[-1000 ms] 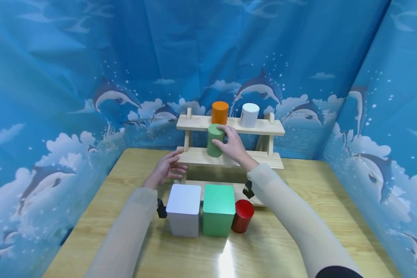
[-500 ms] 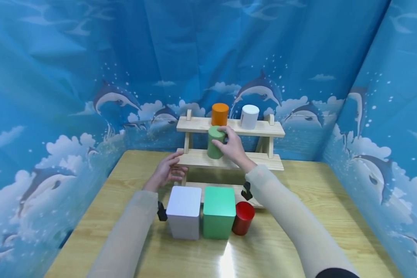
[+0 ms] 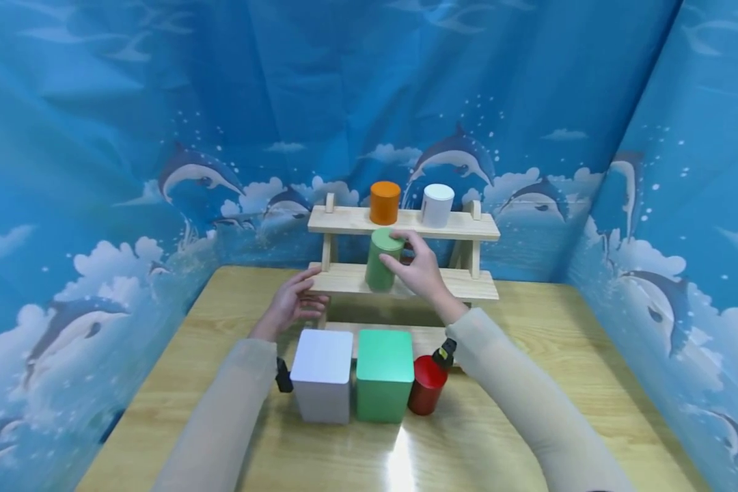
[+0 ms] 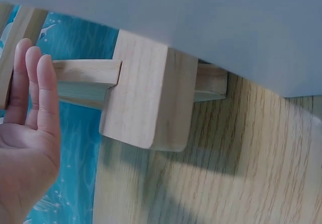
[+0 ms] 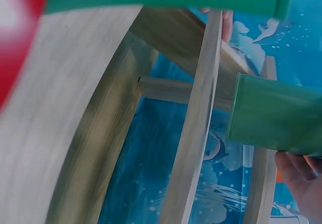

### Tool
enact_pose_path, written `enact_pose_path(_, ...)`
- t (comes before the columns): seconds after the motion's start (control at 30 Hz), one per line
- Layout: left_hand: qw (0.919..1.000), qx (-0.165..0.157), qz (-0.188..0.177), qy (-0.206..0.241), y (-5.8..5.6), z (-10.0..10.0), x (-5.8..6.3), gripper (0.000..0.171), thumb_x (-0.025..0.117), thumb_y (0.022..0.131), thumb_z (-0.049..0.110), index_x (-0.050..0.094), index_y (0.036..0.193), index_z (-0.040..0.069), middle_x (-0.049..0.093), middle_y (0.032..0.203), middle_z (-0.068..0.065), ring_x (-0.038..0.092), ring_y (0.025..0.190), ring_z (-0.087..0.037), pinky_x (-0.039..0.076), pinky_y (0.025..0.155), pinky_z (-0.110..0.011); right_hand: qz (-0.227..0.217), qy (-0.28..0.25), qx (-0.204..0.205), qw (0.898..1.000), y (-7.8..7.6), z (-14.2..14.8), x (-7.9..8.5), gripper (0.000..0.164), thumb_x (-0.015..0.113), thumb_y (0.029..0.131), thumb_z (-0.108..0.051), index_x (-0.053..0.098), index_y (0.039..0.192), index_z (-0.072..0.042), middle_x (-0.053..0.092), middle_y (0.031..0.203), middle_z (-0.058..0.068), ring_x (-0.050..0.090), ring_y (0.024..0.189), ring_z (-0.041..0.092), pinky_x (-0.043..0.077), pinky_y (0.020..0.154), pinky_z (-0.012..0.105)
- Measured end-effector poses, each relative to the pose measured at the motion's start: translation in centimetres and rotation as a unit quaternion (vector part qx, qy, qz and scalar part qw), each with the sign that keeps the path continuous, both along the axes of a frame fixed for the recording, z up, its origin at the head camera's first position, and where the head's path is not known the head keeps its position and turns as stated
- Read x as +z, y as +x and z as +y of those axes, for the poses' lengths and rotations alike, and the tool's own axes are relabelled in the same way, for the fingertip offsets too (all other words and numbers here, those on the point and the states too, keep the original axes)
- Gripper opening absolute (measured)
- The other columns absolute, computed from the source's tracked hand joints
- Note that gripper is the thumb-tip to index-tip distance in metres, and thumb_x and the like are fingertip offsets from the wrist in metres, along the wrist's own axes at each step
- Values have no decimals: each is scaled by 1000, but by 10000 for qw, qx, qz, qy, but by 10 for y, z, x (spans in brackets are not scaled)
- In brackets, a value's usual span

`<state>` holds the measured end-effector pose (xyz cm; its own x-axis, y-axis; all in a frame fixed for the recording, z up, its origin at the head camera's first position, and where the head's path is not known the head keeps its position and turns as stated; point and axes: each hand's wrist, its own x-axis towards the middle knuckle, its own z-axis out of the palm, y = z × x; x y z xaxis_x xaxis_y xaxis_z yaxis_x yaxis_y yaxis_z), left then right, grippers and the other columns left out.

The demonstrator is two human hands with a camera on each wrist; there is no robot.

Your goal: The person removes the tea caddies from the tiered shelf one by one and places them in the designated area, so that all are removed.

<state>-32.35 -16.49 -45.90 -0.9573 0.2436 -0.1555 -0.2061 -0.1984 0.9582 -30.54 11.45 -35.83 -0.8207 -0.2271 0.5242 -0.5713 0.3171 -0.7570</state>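
Observation:
My right hand pinches a light green cylinder between thumb and fingers at the front of the middle shelf. The cylinder leans a little to the right in the head view. Its smooth side and flat end also show in the right wrist view, where this green cylinder is beside the shelf board. At the left end of the same shelf is my left hand. In the left wrist view, the fingers of that left hand are straight and lie along the board's edge.
An orange cylinder and a white cylinder stand on the top shelf. Before the wooden rack, a white box, a green box and a red cylinder stand on the table. Blue dolphin curtains surround it.
My right hand has drawn the green cylinder slightly toward me and tilted it from upright on the middle shelf. My left hand keeps its place at the shelf end.

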Motion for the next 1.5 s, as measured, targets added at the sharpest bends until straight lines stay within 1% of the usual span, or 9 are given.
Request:
enact_pose_path(0.2,9999,-1,-39,149,0,0,-1,44,41,100,27,37,143,22,68,79,-10,65,66,-20,56,62,-35,-123,-136,243,9995,35,6,13,42,66,85,-4,49,122,4,50,124,19,51,105,33,49,85,48)
enact_pose_path(0.33,9997,-111,-124,198,1,0,3,45,41,101,26,35,145,21,69,79,-11,65,67,-22,56,64,-38,-86,-126,178,9997,50,15,15,42,65,85,-3,48,123,3,50,123,18,52,104,32,49,85,48)
enact_pose_path(0.43,9996,-184,-112,162,5,0,10,46,40,101,25,33,146,20,69,81,-13,65,68,-23,56,67,-40,15,-221,151,9996,58,21,17,42,66,85,-1,49,122,4,51,121,19,52,102,32,50,85,47)
enact_pose_path(0.6,9996,-279,46,88,9,1,21,46,38,101,23,30,147,17,69,84,-14,65,70,-23,55,71,-43,266,-457,196,9984,67,28,19,41,66,82,4,49,120,7,51,122,21,53,101,30,49,83,50)
enact_pose_path(0.73,9996,-265,72,67,9,2,23,46,38,101,23,31,146,17,69,83,-13,65,71,-23,54,73,-44,400,-524,209,9976,72,32,20,41,67,80,7,50,118,9,51,122,23,53,100,30,49,82,52)
enact_pose_path(0.87,10000,-57,-50,-9,5,2,16,44,41,101,24,36,144,20,68,81,-12,64,70,-23,55,70,-42,418,-493,207,9977,79,37,18,41,66,81,8,50,118,9,51,123,23,53,101,28,49,81,53)
enact_pose_path(1.1,9995,210,-17,-245,-1,3,1,42,44,99,29,41,141,23,65,80,-9,63,70,-20,56,67,-39,367,-509,173,9979,89,45,11,42,66,80,9,50,119,8,50,124,22,53,101,15,51,81,40)
enact_pose_path(1.3,9991,311,-12,-282,-1,3,1,42,48,98,30,44,139,26,55,88,-10,59,70,-21,56,67,-40,422,-612,219,9970,95,49,5,42,66,79,12,51,118,10,49,124,23,53,100,12,52,80,28)
enact_pose_path(1.5,9987,350,-33,-359,-1,3,1,41,49,97,31,46,138,27,51,89,-11,58,71,-21,55,69,-41,351,-811,220,9958,101,54,-3,41,64,78,16,50,117,12,48,122,26,54,100,12,51,79,26)
